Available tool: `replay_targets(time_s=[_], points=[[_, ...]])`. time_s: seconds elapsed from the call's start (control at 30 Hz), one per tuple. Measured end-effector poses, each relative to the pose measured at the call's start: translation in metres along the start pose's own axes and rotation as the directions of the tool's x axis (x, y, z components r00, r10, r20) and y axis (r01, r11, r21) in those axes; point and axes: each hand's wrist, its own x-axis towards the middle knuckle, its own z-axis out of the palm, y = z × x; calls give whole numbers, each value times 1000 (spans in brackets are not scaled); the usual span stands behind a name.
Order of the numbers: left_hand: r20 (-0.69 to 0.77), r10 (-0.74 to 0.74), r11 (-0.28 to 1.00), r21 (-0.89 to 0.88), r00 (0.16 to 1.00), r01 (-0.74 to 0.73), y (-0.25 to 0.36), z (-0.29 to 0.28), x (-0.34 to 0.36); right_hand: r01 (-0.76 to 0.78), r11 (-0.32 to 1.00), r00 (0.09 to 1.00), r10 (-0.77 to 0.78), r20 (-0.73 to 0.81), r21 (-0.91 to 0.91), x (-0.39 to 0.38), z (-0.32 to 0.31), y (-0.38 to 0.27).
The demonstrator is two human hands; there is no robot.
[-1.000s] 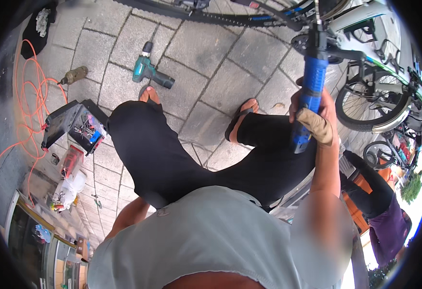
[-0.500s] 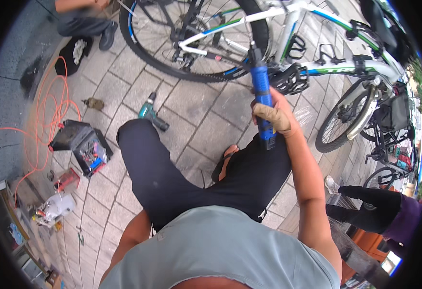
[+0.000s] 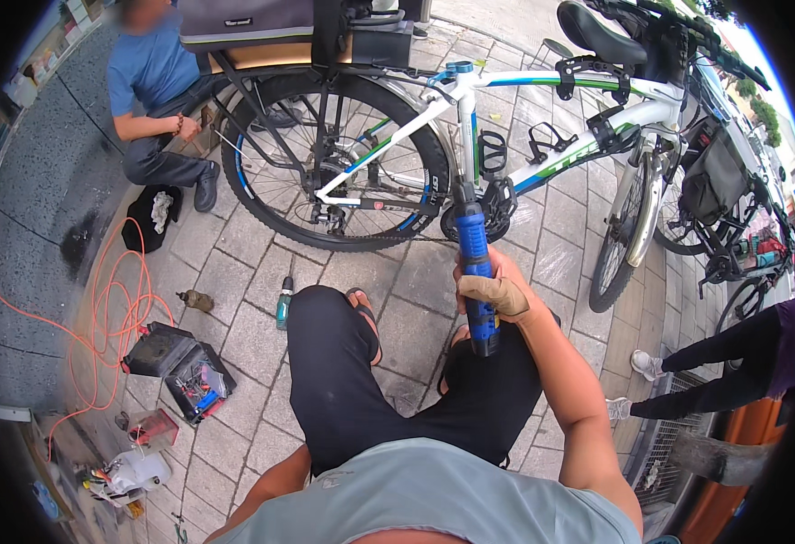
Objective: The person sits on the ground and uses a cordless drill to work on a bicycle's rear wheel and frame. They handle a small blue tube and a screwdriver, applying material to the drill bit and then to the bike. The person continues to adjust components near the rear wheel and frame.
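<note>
My right hand is wrapped around the blue barrel of a long power tool, held upright above my right knee. A tan covering wraps the thumb side of that hand. The tool's dark far end overlaps the seat tube and crank of a white bicycle with blue and green trim; I cannot tell whether it touches. My left arm hangs at my side, its hand hidden. Beside my left knee a teal drill lies on the paving.
An open black toolbox sits at left, near a tangled orange hose. A person in blue crouches by the rear wheel. Another person's dark-trousered leg stands at right, near more parked bicycles.
The view has shifted, bringing in more of the bicycle and the crouching person. The tool has come lower in the picture, still in my right hand. My knees are closer together.
</note>
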Motion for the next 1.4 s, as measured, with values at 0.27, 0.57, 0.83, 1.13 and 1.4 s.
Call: replay_targets(time_s=[0.27,0.57,0.83,1.13,1.4], points=[[-44,-129,991,13,991,129,29,27,11,-113,994,981,113,156,-11,47,8,35],[-40,-252,968,7,967,252,68,95,18,-141,867,695,431,576,-477,116,-49,27],[-2,-122,992,-29,993,122,86,121,46,-105,840,733,428,529,-533,115,-67,2],[7,3,995,-98,1000,-3,76,98,29,-5,867,889,232,394,-499,51,-60,7],[-29,34,973,-227,999,-40,22,39,25,-8,997,964,29,265,-80,10,-30,-49]])
